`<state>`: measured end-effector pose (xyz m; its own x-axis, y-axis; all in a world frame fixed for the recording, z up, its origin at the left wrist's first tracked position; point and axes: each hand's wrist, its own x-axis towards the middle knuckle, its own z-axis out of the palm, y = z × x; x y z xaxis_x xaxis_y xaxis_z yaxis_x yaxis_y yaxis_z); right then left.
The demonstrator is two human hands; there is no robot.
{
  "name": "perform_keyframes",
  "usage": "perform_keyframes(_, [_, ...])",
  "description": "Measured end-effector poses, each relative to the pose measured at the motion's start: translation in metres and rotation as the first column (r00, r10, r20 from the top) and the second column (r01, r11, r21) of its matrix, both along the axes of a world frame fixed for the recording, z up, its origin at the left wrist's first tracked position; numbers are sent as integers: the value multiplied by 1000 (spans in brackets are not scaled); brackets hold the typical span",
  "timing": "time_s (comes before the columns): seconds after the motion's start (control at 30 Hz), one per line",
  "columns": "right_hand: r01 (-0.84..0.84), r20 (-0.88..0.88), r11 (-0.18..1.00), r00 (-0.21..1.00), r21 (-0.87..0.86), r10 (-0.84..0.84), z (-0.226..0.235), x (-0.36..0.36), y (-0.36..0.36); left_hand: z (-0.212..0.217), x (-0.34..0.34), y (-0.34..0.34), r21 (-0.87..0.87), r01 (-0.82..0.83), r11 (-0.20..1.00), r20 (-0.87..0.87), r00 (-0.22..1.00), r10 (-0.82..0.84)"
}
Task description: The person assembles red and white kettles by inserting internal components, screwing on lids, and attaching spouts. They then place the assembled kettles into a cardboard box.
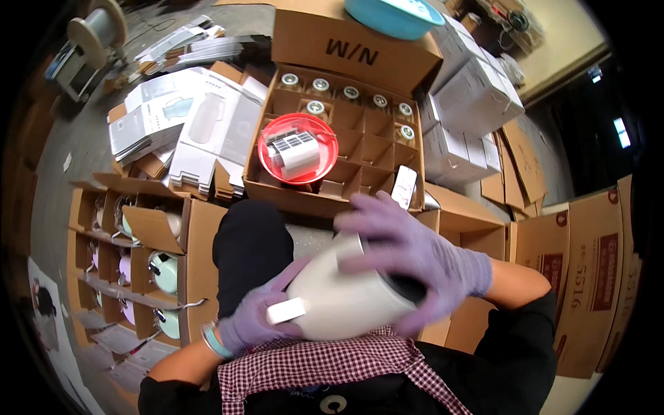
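Across my lap lies a pale grey jug-shaped vessel (346, 304), tilted on its side, with its dark open end toward the right. My left hand (259, 315), in a purple glove, is closed around its left end. Beside those fingers is a small white rectangular piece (286, 310); I cannot tell whether it belongs to the vessel. My right hand (415, 256), also gloved in purple, is over the open end with its fingers spread and blurred by motion. Its thumb is close to the lower rim, but contact is unclear.
Ahead stands a divided carton (304, 197) with several silver-topped bottles (351, 93), a red tub (265, 153) and a phone (404, 187). At left, another divided carton (185, 277) holds mint and lilac vessels (164, 271). Flattened white boxes (207, 124) and stacked white cartons (477, 90) lie beyond.
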<state>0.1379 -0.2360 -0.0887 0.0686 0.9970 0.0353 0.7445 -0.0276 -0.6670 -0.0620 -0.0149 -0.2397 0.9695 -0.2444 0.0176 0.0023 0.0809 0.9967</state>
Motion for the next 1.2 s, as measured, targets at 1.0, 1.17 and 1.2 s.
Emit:
perform_keyframes(1.0, [961, 237, -229, -261, 157, -936, -348, 144, -130, -18, 52, -14, 20, 4, 1000, -307, 952, 2])
perform_keyframes(1.17, [937, 186, 28, -39, 347, -982, -290, 159, -96, -22, 57, -15, 27, 25, 999, -335, 942, -15])
perform_keyframes(1.2, [920, 179, 61, -10, 388, -984, -275, 166, -86, -22, 63, -15, 22, 24, 999, -339, 941, -15])
